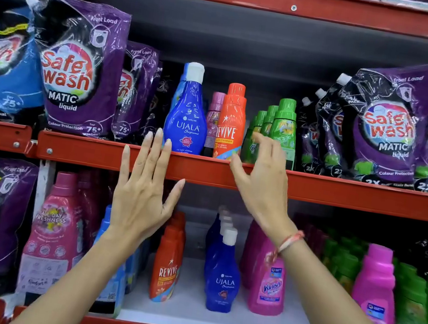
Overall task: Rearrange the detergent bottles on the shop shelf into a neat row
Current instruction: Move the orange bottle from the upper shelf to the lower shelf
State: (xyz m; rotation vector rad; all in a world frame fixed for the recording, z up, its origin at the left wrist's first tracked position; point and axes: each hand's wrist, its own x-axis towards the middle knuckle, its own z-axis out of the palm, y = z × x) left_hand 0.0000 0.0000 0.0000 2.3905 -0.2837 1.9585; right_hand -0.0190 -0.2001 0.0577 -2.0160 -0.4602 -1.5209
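On the upper red shelf (342,193) a blue Ujala bottle (187,113) with a white cap stands upright at the front. Right of it stands an orange Revive bottle (230,125), with a small pink bottle (213,117) behind and between the two. Green bottles (284,128) form a line further right. My left hand (143,192) is flat and open in front of the shelf edge, fingertips at the foot of the blue bottle. My right hand (263,181) is open, fingers spread in front of the green bottles, holding nothing.
Purple Safe Wash pouches (78,70) flank the bottles on the left and purple Safe Wash pouches (387,124) on the right. The lower shelf holds an orange Revive bottle (167,263), a blue Ujala bottle (224,272), pink Vanish bottles (269,280) and green bottles (414,305).
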